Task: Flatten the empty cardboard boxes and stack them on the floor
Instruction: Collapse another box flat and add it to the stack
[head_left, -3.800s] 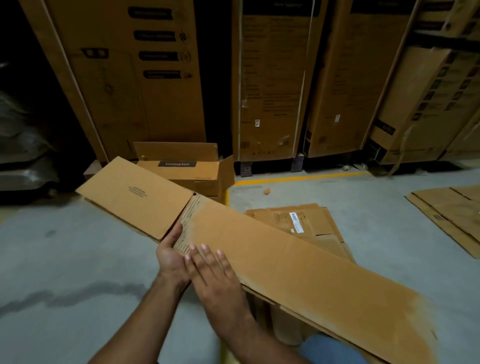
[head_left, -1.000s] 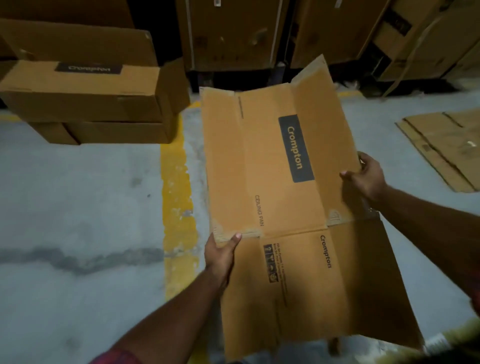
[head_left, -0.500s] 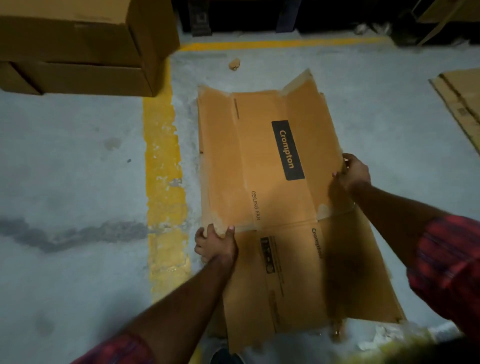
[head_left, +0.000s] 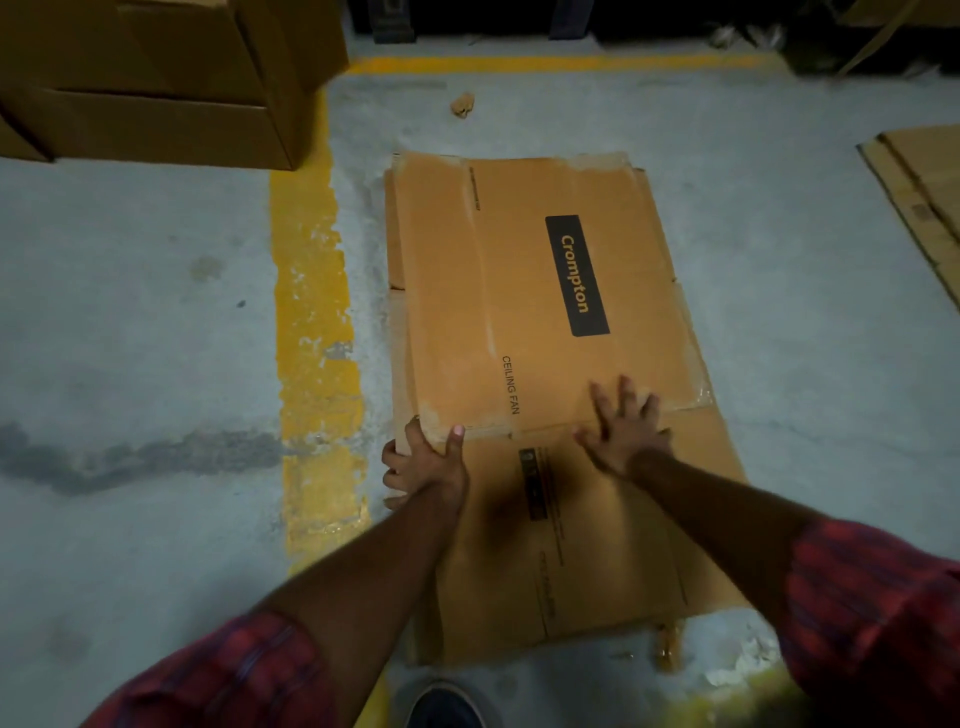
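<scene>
A flattened brown Crompton ceiling-fan box (head_left: 519, 291) lies on the grey floor on top of other flat cardboard whose edges (head_left: 396, 270) show at its left side. My left hand (head_left: 426, 460) grips the box's left edge at the fold line, thumb on top and fingers curled under. My right hand (head_left: 626, 426) presses flat on the box near the fold, fingers spread. Both sleeves are red plaid.
Unflattened brown boxes (head_left: 156, 83) stand stacked at the back left. A yellow floor line (head_left: 317, 322) runs just left of the flat pile. More flat cardboard (head_left: 924, 208) lies at the right edge. A small cardboard scrap (head_left: 462, 104) lies beyond the pile. My shoe (head_left: 447, 706) shows at the bottom.
The flattened box came down from being held in the air onto the floor pile. My right hand let go of its right edge and now presses flat on top.
</scene>
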